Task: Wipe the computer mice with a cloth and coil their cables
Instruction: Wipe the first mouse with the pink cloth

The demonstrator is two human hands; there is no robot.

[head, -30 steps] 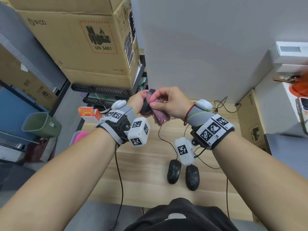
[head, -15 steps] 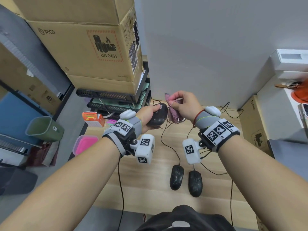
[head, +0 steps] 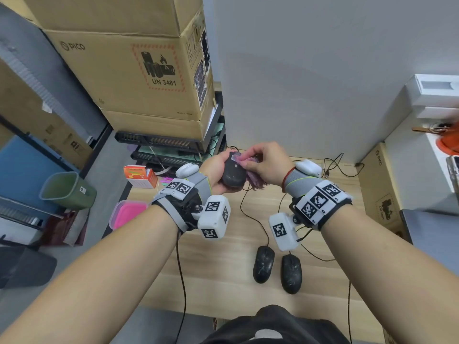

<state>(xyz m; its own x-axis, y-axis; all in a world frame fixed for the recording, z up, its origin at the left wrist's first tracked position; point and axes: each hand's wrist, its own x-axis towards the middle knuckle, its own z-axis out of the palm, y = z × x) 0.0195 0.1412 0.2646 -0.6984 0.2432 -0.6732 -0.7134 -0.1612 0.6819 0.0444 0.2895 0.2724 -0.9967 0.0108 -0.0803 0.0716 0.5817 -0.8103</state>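
Now back against the raised mouse that the left hand is gripping above the desk, the right hand is pinching the cloth; its dangling cable is probably risking snagging the two mice below.

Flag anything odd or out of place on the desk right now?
The two mice lying on the table look speckled with pale spots, likely not yet wiped, and their cables trail loose, uncoiled. Otherwise normal: the left hand holds a third mouse while the right hand presses the purple cloth to it.
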